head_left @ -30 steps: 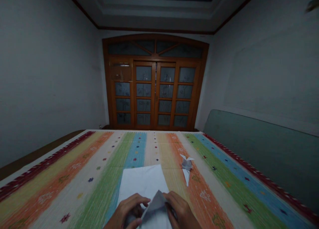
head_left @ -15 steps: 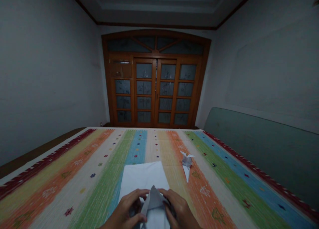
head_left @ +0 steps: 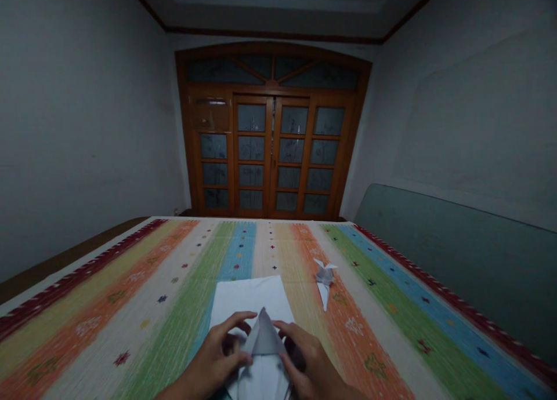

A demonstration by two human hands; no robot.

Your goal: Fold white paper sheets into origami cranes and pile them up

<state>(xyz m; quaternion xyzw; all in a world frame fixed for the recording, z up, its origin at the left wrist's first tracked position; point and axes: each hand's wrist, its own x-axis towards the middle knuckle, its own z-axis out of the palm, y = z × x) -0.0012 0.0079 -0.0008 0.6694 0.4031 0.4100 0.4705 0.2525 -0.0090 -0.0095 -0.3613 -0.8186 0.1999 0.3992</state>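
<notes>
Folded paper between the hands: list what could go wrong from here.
The folded paper, held by the left hand and right hand, might crease off line, since the light is dim and its pale edges are hard to see. The striped cover looks soft, so folds pressed against it may come out weak. The paper figure lies near the right hand and could get knocked.

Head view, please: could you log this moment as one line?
left hand: folded white paper | right hand: same paper | nearby: white paper sheet, white origami figure
</notes>
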